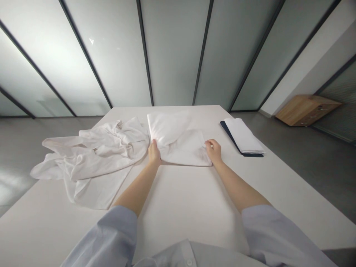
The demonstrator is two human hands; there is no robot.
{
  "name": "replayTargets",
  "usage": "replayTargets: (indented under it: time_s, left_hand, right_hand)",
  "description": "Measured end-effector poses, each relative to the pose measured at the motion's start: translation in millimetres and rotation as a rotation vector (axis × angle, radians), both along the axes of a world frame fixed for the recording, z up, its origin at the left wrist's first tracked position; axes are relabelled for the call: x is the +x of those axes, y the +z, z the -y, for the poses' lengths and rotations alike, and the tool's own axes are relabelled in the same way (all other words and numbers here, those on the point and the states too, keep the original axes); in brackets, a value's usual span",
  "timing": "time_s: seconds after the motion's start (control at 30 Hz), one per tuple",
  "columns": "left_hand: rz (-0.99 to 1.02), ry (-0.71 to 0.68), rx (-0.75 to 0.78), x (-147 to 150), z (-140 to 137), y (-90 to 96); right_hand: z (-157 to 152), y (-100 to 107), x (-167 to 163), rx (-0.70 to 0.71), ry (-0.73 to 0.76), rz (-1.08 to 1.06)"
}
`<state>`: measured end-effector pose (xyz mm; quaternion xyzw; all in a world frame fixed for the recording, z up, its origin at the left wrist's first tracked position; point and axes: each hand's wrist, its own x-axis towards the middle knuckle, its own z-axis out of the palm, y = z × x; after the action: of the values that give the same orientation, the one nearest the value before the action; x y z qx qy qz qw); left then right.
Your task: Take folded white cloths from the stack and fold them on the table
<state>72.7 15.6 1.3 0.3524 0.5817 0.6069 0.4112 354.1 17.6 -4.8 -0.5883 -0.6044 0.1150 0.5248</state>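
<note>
Folded white cloth (178, 142) lies mid-counter (180, 200), far side. Left hand (154, 152) pinches its near-left corner, right hand (213, 150) curled on near-right corner. Looks light, limp, bit slippery, so probably best held by corners or edges. Crumpled white sheet (91, 159) touches it on left; folded white-on-navy stack (242, 137) sits apart on right. Nothing blocking.

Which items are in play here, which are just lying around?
In play: folded white cloth, gripped at its near corners by the left hand and right hand.
Lying about: crumpled white cloth, folded white-on-navy stack, wooden cabinet, all apart from the hands.
</note>
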Motion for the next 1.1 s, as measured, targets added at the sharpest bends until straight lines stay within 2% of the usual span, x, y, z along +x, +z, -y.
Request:
replayTargets:
  time_s: [0.07,0.1,0.13,0.2,0.27,0.37,0.43,0.53,0.63,0.7,0.77,0.87,0.93,1.0,1.03,1.1]
  left_hand:
    - [0.151,0.163,-0.036,-8.1,-5.5,-1.0]
    - [0.125,0.230,-0.017,-12.0,-6.5,-1.0]
    - [0.029,0.287,0.021,-15.6,-6.0,-0.5]
    - [-0.306,0.350,0.116,-20.5,-1.1,1.9]
    - [-0.685,0.322,0.193,-20.1,7.6,5.4]
    - [-1.128,0.075,0.218,-9.9,20.7,8.6]
    - [-1.315,-0.130,0.139,-1.3,25.5,7.5]
    - [-1.436,-0.346,0.003,4.8,25.6,3.0]
    - [-1.459,-0.418,-0.027,2.5,22.3,0.6]
    - [-1.467,-0.425,-0.021,0.1,20.9,0.9]
    - [-1.471,-0.434,-0.010,-1.1,20.7,1.7]
    - [-1.463,-0.433,0.001,-0.6,21.5,1.8]
    - [-1.450,-0.414,0.010,0.8,21.8,0.5]
    - [-1.430,-0.391,0.022,2.8,21.6,-1.4]
    - [-1.414,-0.375,0.028,3.9,21.4,-2.1]
    - [-1.372,-0.337,0.056,6.2,21.2,-2.5]
  right_hand:
    - [-0.2,-4.6,-4.8,-0.037,0.156,0.218]
    - [0.2,-6.2,-7.5,-0.085,0.237,0.338]
    - [1.1,-6.9,-10.7,-0.150,0.298,0.458]
    - [4.5,-4.6,-18.2,-0.282,0.344,0.671]
    - [10.2,3.2,-26.6,-0.358,0.309,0.825]
    - [20.2,18.7,-37.1,-0.405,0.202,0.917]
    - [24.5,25.5,-39.2,-0.441,0.131,0.875]
    - [22.3,25.2,-32.0,-0.443,0.027,0.744]
    - [11.4,17.4,-16.2,-0.398,-0.180,0.640]
    - [3.7,11.9,-5.9,-0.451,-0.303,0.579]
    - [-1.9,8.0,1.4,-0.546,-0.338,0.533]
    - [-5.2,6.4,4.3,-0.576,-0.301,0.491]
    - [-4.6,8.6,0.3,-0.480,-0.272,0.420]
    - [-1.0,13.5,-9.3,-0.317,-0.202,0.279]
    - [2.2,16.6,-16.2,-0.245,-0.119,0.191]
    - [11.9,23.5,-33.0,-0.207,0.180,0.026]
